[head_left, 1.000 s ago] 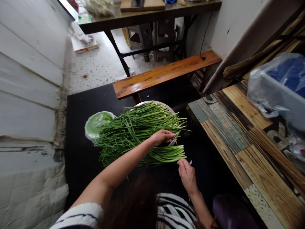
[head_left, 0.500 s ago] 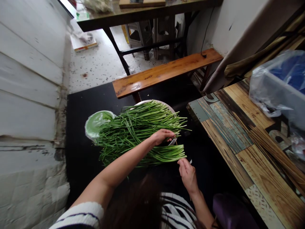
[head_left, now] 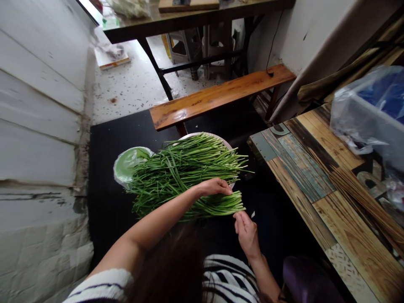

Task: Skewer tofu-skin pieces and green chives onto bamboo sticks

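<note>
Small bundle of long, thin green stalks [head_left: 222, 205], pale ends to the right

The bundle lies sideways, right in front of the person. It is just beside a big, messy pile of long green stalks [head_left: 192, 164]. What is under the bundle is hidden. The big pile sits over a round, pale pan [head_left: 223, 139], and only part of its rim shows. Next to the leafy tips is a round, light green bowl with clear plastic on it [head_left: 130, 163]. The pan and bowl are on a flat, black surface [head_left: 109, 223].

The person's bare left hand [head_left: 217, 186] bends over the top edge of the bundle, near the pale ends. Its grip is too hidden to tell. The person's bare right hand [head_left: 246, 230] is by the bottom corner of those ends. Its grip is pinched closed, but anything between the fingertips is too small to see.
</note>
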A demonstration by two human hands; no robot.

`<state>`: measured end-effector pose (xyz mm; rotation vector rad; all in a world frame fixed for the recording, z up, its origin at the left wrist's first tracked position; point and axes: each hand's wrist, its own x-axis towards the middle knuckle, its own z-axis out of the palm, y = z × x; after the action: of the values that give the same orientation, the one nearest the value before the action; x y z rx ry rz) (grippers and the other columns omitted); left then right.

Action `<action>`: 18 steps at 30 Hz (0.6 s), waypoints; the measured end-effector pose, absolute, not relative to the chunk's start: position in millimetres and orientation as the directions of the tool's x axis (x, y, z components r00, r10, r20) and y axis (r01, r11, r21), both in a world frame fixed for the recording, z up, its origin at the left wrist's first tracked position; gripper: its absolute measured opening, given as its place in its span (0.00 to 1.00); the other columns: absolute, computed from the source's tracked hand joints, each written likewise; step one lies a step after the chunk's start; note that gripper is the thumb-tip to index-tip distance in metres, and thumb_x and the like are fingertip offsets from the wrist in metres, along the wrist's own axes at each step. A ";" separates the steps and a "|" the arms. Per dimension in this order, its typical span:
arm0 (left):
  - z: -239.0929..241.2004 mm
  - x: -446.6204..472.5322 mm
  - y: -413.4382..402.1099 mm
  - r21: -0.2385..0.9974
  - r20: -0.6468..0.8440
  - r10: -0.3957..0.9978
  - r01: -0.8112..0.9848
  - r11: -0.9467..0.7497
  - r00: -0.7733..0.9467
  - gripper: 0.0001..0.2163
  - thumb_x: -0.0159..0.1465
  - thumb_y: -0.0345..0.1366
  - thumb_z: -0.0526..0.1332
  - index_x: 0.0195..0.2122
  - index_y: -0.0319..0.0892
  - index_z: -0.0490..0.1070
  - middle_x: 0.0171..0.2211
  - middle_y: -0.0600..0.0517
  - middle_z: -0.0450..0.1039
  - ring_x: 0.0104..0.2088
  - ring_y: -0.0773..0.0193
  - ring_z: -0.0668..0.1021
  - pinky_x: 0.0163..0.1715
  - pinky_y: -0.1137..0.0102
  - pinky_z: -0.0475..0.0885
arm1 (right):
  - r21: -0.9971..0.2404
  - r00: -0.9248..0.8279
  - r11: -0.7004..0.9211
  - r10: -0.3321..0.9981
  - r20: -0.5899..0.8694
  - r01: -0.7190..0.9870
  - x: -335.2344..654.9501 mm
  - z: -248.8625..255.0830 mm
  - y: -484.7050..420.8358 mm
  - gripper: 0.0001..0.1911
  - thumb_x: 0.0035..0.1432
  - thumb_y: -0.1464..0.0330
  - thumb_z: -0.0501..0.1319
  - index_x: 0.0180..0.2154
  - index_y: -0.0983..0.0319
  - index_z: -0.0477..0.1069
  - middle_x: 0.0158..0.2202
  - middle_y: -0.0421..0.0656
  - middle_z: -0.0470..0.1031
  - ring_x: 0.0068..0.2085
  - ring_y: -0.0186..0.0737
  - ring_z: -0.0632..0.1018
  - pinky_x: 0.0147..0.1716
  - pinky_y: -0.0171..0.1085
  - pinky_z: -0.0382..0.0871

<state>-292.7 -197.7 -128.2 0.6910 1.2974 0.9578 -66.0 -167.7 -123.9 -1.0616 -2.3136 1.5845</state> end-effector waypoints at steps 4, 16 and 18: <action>-130.0 -301.9 -201.7 0.896 -0.409 0.906 0.138 0.421 -0.109 0.10 0.53 0.41 0.64 0.30 0.40 0.78 0.27 0.52 0.74 0.29 0.66 0.72 0.30 0.74 0.63 | -0.890 -0.768 0.136 0.573 -0.288 0.435 -51.3 -127.3 -182.9 0.16 0.64 0.63 0.48 0.30 0.62 0.68 0.18 0.34 0.64 0.16 0.26 0.66 0.19 0.26 0.60; -148.9 -288.3 -199.4 0.689 -0.367 0.911 0.603 0.402 -0.188 0.04 0.50 0.26 0.61 0.21 0.41 0.67 0.24 0.49 0.69 0.30 0.58 0.73 0.33 0.68 0.64 | -0.888 -0.760 0.131 0.581 -0.292 0.441 -41.0 -131.1 -188.9 0.17 0.64 0.62 0.49 0.30 0.63 0.69 0.20 0.36 0.65 0.17 0.27 0.67 0.21 0.27 0.62; -147.9 -295.3 -198.3 0.804 -0.377 0.886 0.379 0.458 -0.270 0.04 0.51 0.27 0.59 0.22 0.41 0.64 0.20 0.53 0.67 0.27 0.62 0.73 0.30 0.70 0.64 | -0.885 -0.738 0.104 0.600 -0.307 0.453 -40.8 -131.0 -187.5 0.16 0.64 0.61 0.50 0.30 0.63 0.68 0.19 0.36 0.65 0.17 0.27 0.67 0.20 0.26 0.62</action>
<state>-295.3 -198.3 -147.9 1.0685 1.8476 0.7422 -40.8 -187.5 -131.0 -1.0737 -2.2335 1.7114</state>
